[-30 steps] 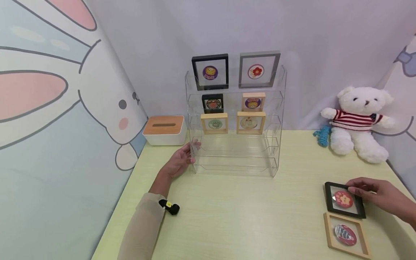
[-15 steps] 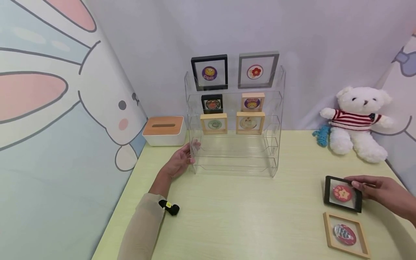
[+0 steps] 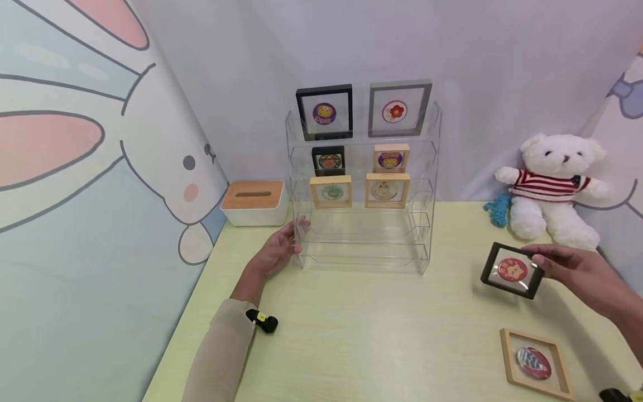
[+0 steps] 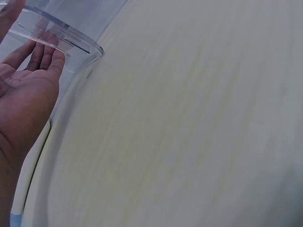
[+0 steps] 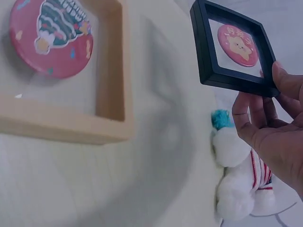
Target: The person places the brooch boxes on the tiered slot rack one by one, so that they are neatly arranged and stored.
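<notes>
My right hand (image 3: pixel 585 273) pinches a black picture frame (image 3: pixel 512 271) by its right side, tilted and raised above the table. A round red badge with a yellow star shows inside it. The right wrist view shows the thumb in front of this frame and the fingers beneath and behind. My left hand (image 3: pixel 275 249) rests against the left side of a clear acrylic display rack (image 3: pixel 372 259), its fingers fairly straight and partly seen through the plastic in the left wrist view. A light wooden frame (image 3: pixel 509 357) with a Christmas-tree badge lies flat nearer me.
Several badge frames stand on the rack's upper tiers, including a black frame (image 3: pixel 325 135) and a grey one (image 3: pixel 395 134) on top. A tissue box (image 3: pixel 256 215) sits behind my left hand. A white teddy bear (image 3: pixel 557 162) and a small blue toy (image 3: pixel 499 210) sit at the back right.
My right hand has lifted the black picture frame off the table and carried it up, away from me and slightly left, tilting it. My left hand has stayed at the rack.
</notes>
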Motion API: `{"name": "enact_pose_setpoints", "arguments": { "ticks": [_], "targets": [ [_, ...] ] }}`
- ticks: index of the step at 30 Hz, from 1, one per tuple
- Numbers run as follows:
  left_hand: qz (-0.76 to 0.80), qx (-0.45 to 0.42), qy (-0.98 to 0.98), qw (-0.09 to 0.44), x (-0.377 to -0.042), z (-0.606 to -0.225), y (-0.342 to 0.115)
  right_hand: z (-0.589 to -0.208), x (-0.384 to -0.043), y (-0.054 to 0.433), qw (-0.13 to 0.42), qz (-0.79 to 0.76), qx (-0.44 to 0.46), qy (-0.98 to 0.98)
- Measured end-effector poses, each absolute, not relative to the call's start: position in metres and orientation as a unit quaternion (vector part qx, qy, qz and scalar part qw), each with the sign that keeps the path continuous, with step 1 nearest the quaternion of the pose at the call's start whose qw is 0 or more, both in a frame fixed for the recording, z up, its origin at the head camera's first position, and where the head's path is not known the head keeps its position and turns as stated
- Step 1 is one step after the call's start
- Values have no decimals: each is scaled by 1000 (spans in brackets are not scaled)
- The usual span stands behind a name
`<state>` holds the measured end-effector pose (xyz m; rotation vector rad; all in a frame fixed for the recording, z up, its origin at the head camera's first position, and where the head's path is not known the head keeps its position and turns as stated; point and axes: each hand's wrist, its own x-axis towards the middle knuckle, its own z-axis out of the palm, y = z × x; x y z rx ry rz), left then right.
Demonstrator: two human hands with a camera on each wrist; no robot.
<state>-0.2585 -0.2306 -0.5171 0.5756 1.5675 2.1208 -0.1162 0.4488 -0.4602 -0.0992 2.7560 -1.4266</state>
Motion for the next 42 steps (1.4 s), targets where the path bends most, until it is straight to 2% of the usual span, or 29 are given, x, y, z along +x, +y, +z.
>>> {"name": "enact_pose_setpoints", "arguments": {
  "ticks": [4,11,16,33,42],
  "targets": [
    [767,210,565,220,-258,-516,-230,-442,-122,429,-21,-482,-34,875],
    [767,213,564,219,-260,-519,-231,-404,-129,388,-107,-420,-41,900],
    [764,217,568,217,-261,-521,-231,-384,-140,355,-145,-457,-93,873],
    [773,198,562,217,-259,-519,-230,-359,-183,240,-106,-479,-190,850],
    [768,212,565,213,-261,-521,-231,-371,-203,185,-127,-440,-256,851]
  ]
}}
